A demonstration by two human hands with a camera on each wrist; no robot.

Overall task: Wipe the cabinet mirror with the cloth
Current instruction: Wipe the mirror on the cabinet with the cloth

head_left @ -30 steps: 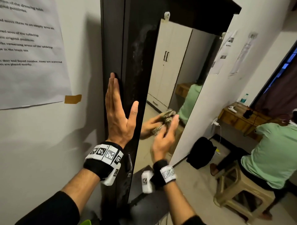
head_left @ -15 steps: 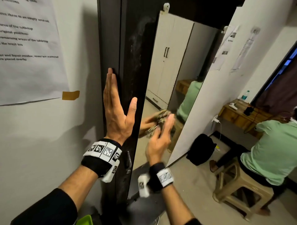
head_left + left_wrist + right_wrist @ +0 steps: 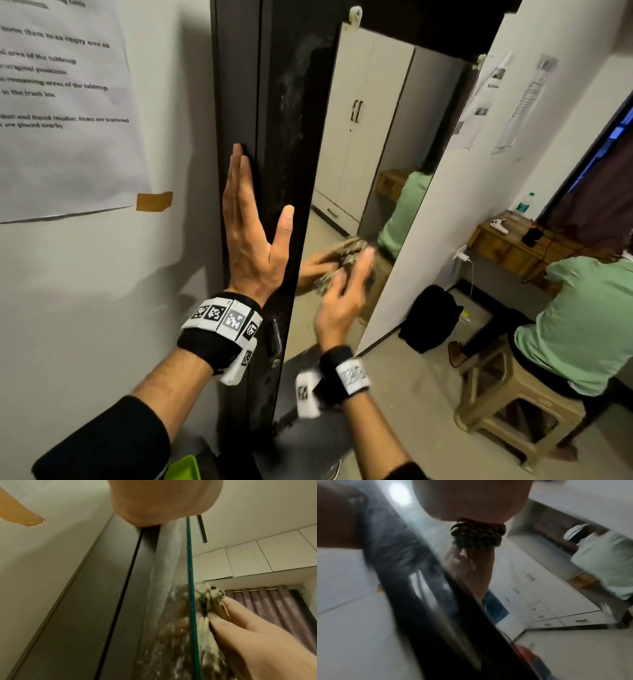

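While the right hand's fingers [image 3: 228, 609] lie nearly straight over a bunched cloth [image 3: 346, 251], they press it flat against the mirror [image 3: 376, 144], low on the glass near its left edge. The right hand [image 3: 342, 294] is blurred in the head view, and its reflection meets it at the cloth. The left hand [image 3: 253, 240] holds nothing: its fingers are straight and together, laid upright along the dark cabinet [image 3: 274, 102] edge, thumb spread onto the door face. Whitish smears streak the door beside the glass. A printed sheet [image 3: 65, 109] is taped to the wall on the left. To the right a person [image 3: 582, 325] in green sits on a stool [image 3: 507, 394].
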